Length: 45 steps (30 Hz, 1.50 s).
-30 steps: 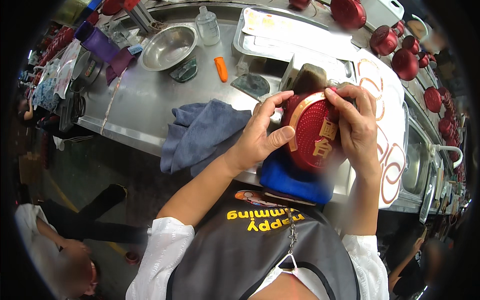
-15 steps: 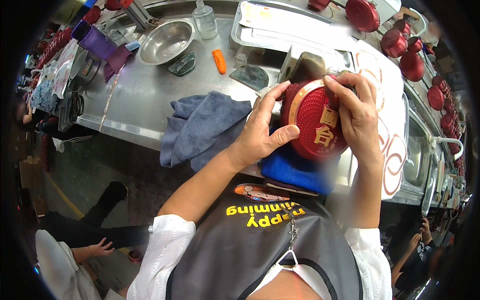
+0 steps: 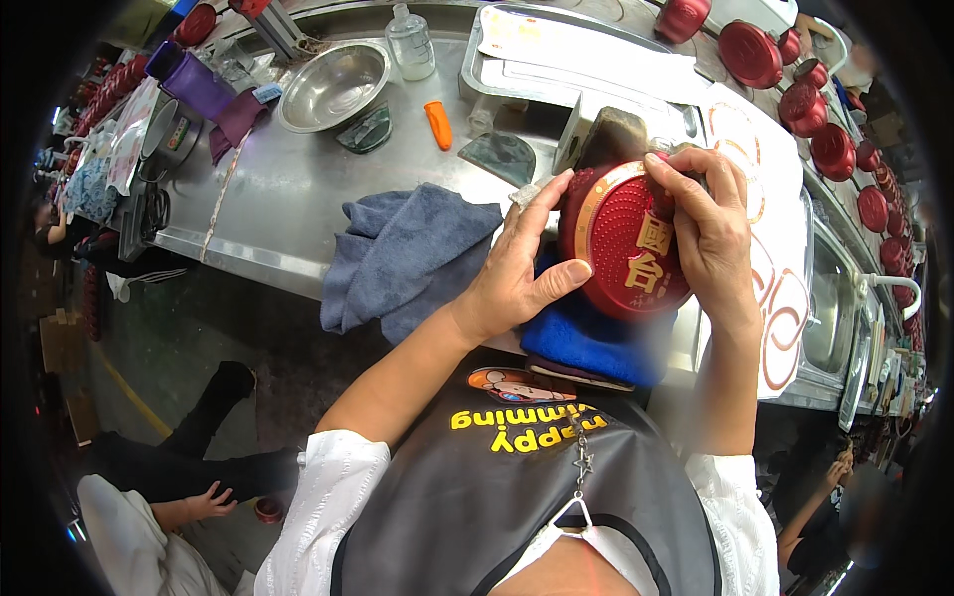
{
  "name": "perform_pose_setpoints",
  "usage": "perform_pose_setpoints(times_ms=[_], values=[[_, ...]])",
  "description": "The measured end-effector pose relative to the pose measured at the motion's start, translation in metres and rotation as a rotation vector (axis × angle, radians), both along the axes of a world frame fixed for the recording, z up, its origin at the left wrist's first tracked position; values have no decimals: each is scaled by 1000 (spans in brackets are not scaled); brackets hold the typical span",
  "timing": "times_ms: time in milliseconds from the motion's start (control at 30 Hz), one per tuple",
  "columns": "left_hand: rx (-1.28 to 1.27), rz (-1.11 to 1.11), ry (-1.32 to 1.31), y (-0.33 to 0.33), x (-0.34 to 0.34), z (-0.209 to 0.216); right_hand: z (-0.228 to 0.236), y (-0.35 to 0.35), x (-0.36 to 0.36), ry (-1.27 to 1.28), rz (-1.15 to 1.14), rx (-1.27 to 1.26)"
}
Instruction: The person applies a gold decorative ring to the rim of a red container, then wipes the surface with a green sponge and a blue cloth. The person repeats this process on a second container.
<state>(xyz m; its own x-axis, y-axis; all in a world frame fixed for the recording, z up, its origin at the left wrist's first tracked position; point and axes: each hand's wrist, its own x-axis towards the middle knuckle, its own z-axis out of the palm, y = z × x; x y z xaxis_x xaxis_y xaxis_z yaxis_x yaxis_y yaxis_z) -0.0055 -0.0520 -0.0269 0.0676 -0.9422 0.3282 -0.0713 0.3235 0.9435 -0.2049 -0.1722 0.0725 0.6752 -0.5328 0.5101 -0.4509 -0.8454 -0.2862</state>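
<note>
A round, flattened red bottle with raised dots and gold characters rests tilted on a folded blue cloth. A curved gold-orange band runs along its upper left edge. My left hand holds the bottle's left side, fingers stretched along it and thumb on the lower end of the band. At the top right, my right hand grips the rim, with thumb and forefinger at the band's upper end. Some of the right fingers are hidden behind the bottle. A dark block stands just beyond it.
A grey-blue towel hangs over the bench edge. Beyond lie a dark scraper plate, an orange finger cot, a steel bowl and a clear bottle. A sheet of ring-shaped decals lies right. Other people work nearby.
My left fingers have shifted slightly on the bottle's side; my right hand has barely moved. The row of red bottles at the upper right has slid along to the right.
</note>
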Motion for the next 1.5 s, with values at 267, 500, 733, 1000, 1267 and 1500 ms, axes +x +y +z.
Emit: perform_pose_setpoints(times_ms=[267, 500, 733, 1000, 1267, 1500], values=[[-8, -10, -42, 2, 2, 3, 0, 0, 1, -15, 0, 6], [-27, 13, -100, 1, 0, 2, 1, 1, 0, 11, 2, -2], [-217, 131, -240, -6, 7, 11, 2, -1, 0, -2, 21, 12], [-378, 57, -863, -36, 33, 57, -2, -1, -34, -203, -179, 321], [-483, -72, -913, -77, 24, 91, -20, 1, -67, -326, -146, 794], [-458, -182, -1005, -90, 11, 103, -25, -1, -71, -365, -52, 709]])
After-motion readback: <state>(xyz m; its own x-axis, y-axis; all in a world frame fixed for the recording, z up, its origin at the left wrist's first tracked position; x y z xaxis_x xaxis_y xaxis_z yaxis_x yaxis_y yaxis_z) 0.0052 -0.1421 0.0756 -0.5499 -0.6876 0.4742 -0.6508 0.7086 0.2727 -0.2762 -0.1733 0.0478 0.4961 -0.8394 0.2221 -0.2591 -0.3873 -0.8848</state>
